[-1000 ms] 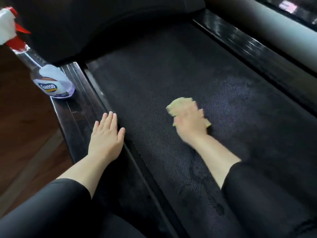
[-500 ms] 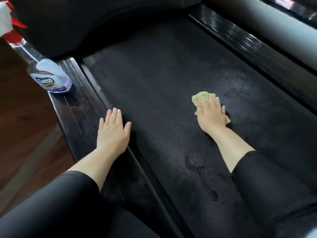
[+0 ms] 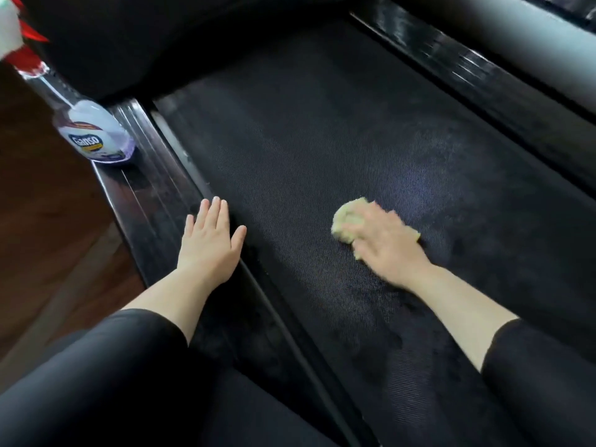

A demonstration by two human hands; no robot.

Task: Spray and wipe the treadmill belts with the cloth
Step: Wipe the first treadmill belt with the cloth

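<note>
Yellow-green crumpled cloth [image 3: 346, 217] lies on the black textured treadmill belt [image 3: 306, 140], near the belt's middle, under the right hand [image 3: 383, 243]. That hand is laid over the cloth with fingers stretched roughly straight, pressing rather than clasping; motion blur softens their outline. The left hand [image 3: 209, 243] is released, palm down and fingers straight. It rests on the glossy black side rail [image 3: 145, 188] along the belt's left edge. The clear trigger spray bottle with red nozzle and purple label [image 3: 96, 137] stands upright on the same rail, further up the belt's left side and well apart from both hands. Dark damp patches show on the belt to the right of the cloth and toward the belt's near end.

Assessment: spraying of this stretch appears done, and the wiping step is in hand. The next move calls for even downward pressure and overlapping passes across the belt's width, carried into the damp patches. The left hand appears to serve as a brace.
</note>
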